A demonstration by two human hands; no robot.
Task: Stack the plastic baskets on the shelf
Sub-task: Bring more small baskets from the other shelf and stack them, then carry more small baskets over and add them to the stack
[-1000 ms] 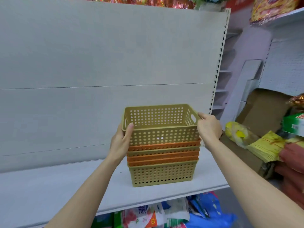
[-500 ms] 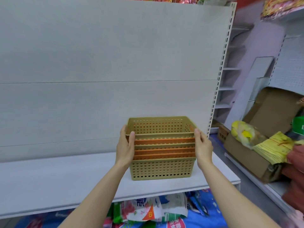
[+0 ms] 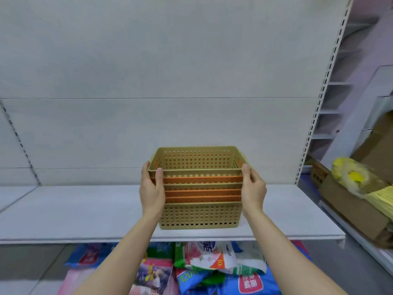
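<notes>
head view: a nested stack of perforated plastic baskets (image 3: 200, 201), olive and orange rims alternating, stands on the white shelf (image 3: 85, 213) close to its near edge and toward its right end. left hand (image 3: 152, 192) grips the stack's left side, thumb on the front of the rims, fingers curled round the top rim; right hand (image 3: 253, 189) presses the right side, fingers curled behind. bare shelf runs wide to the left, less to the right. packaged goods (image 3: 204, 265) lie below; a cardboard box (image 3: 348, 201) sits far right.
</notes>
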